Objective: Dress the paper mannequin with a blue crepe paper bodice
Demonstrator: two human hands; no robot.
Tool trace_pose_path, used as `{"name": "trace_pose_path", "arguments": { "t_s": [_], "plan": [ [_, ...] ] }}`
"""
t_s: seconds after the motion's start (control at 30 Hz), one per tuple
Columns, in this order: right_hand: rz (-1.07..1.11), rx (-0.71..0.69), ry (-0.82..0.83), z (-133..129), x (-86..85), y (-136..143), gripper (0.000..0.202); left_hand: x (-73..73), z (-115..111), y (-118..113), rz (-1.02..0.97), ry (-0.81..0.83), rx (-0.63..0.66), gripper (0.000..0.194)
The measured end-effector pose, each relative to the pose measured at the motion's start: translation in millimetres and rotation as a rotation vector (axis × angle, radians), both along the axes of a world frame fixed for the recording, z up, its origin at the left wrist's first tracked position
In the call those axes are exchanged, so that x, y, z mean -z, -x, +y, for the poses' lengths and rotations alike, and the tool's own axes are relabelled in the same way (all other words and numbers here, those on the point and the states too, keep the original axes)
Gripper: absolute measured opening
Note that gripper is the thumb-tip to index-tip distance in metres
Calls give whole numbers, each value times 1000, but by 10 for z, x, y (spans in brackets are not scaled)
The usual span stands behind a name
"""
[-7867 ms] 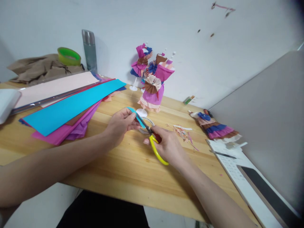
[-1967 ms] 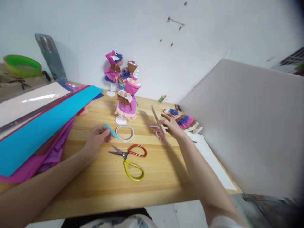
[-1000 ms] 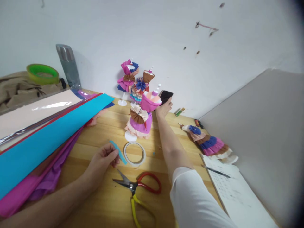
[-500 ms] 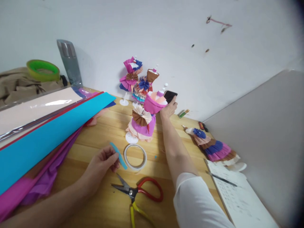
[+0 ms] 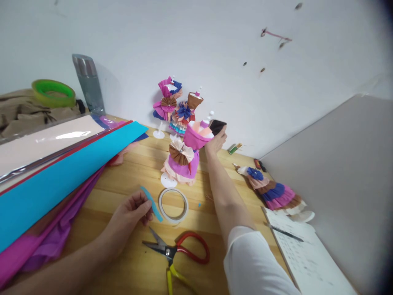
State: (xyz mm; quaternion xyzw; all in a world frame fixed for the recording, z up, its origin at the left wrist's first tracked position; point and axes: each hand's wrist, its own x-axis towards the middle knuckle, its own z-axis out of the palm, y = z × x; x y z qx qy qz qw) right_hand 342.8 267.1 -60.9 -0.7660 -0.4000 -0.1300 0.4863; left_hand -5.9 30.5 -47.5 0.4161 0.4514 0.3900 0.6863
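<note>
My left hand (image 5: 135, 209) pinches a narrow strip of blue paper (image 5: 152, 205) above the table. Just right of the strip lies a roll of white tape (image 5: 186, 209). Scissors (image 5: 168, 250) with one red and one yellow handle lie with parted blades below it. My right hand (image 5: 217, 143) reaches to the back by the wall, its fingers around a black phone (image 5: 217, 126). In front of that hand stands a small dress form in a pink paper dress (image 5: 184, 164) with a brown and cream rosette, partly covering the hand and phone.
Two more dressed forms (image 5: 168, 102) stand behind. Blue paper sheets (image 5: 76, 168) and a plastic-wrapped pack (image 5: 52, 143) cover the left side. A bottle (image 5: 89, 84) and green tape roll (image 5: 53, 93) are behind. At right lie another dressed form (image 5: 273, 188), a notebook (image 5: 307, 254) and a pen (image 5: 287, 232).
The view has shifted slightly, so everything sits a little lower and further left. Both hands keep their grips; neither has clearly moved against the table.
</note>
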Motion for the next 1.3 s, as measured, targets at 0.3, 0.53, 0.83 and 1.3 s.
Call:
{"name": "trace_pose_path", "arguments": {
  "t_s": [0.3,0.53,0.83,1.3],
  "plan": [
    [24,-18,-39,3,-47,14,77,-21,8,0,5,3,7,47],
    [4,-4,-88,59,-24,-45,79,-9,-10,4,6,-8,15,44],
    [-12,-93,14,-35,-11,-193,91,-11,8,6,1,-39,29,41],
    [126,-186,21,-106,96,-325,50,-6,0,9,14,-67,36,36]
  ]
}}
